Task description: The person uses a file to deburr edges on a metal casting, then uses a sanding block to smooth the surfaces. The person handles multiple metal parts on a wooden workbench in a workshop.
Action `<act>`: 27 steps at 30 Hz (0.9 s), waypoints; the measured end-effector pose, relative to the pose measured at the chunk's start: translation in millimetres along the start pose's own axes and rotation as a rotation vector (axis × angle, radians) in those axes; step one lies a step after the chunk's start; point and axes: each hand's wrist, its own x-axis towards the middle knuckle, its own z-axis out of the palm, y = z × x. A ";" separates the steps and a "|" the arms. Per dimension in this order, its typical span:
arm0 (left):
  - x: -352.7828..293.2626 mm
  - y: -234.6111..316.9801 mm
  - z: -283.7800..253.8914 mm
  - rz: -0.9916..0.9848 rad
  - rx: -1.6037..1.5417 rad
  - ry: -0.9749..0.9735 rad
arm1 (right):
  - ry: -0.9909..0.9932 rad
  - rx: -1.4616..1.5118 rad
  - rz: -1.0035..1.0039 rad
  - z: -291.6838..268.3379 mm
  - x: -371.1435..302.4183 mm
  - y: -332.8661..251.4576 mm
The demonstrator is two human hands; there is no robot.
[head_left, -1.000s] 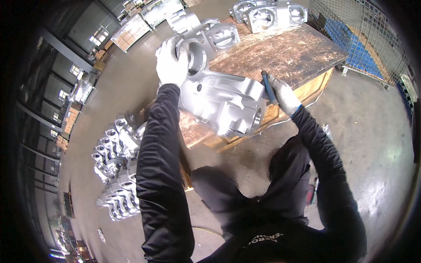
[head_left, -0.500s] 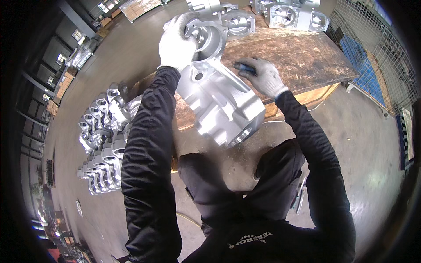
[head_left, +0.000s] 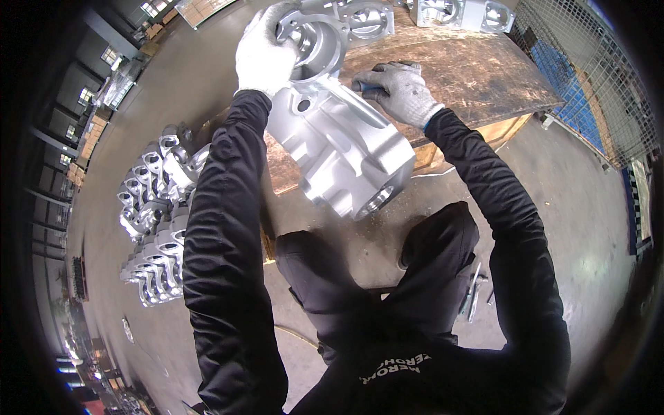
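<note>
A large silver metal casting (head_left: 346, 149) lies tilted on the wooden workbench (head_left: 470, 86), its lower end jutting past the near edge. At the top it has a wide round opening; a smaller bore shows at the lower end. My left hand (head_left: 266, 52), in a white glove, is closed over the left rim of that opening, fingertips around a lug. Just right of the casting is my right hand (head_left: 401, 91), in a greyish glove, fingers curled round a small tool with a blue handle (head_left: 374, 92). The tool's working end cannot be made out.
More silver castings (head_left: 366, 21) stand along the bench's far side. Several rows of castings (head_left: 155, 221) sit at the left. A wire mesh cage (head_left: 602, 76) is beyond the bench's right end. Hand tools (head_left: 472, 294) lie on the floor beside my right leg.
The whole scene has shifted slightly up and left in view. My right hand has moved left, nearer the casting, and turned its back more upward. My left hand keeps its hold on the rim.
</note>
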 end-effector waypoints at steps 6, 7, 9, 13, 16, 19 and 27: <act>-0.4 -3.4 2.4 -0.013 -0.071 -0.016 | 0.001 -0.039 -0.132 -42.1 -42.6 -8.0; -0.8 -3.2 4.0 -0.028 -0.083 -0.015 | -0.002 -0.052 -0.153 -47.0 -49.7 -7.3; -0.8 -4.2 4.5 -0.056 -0.096 -0.018 | 0.064 -0.079 -0.203 -54.2 -62.6 -9.1; 0.4 -10.5 1.1 -0.024 0.052 -0.024 | 0.028 -0.019 -0.190 -72.2 -85.3 -13.6; -0.6 -16.4 5.3 0.002 0.006 0.032 | 0.050 0.055 -0.175 -77.6 -106.2 -11.4; -1.2 -12.6 4.6 -0.051 0.038 0.027 | 0.136 0.050 -0.218 -89.1 -121.9 -15.4; 1.8 -12.9 5.6 -0.071 -0.021 0.003 | 0.234 0.103 -0.252 -69.6 -136.1 -0.7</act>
